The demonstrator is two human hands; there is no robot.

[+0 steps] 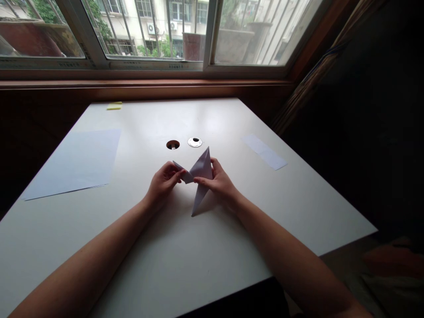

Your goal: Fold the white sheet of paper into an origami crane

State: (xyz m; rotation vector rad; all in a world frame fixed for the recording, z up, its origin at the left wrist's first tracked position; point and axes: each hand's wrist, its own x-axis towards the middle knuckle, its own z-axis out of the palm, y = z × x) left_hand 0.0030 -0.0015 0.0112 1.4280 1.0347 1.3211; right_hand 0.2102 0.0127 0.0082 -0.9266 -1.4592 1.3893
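Observation:
A folded paper figure (201, 167), pale and pointed like an origami bird, is held between my two hands just above the white table. My left hand (164, 177) pinches its narrow left flap between thumb and fingers. With the thumb in front and the fingers behind, my right hand (220, 179) grips the body of the folded paper. One sharp point rises above the right thumb, and another hangs down toward the tabletop. The right fingers partly hide the paper's right edge.
Sheets of white paper (76, 159) lie on the table (198, 265) at left. Yellow sticky notes (114, 106) sit at the back left, a paper strip (265, 152) at right. Beyond my hands are a round cable hole (172, 144) and its cover (194, 142). A window (149, 31) lies behind.

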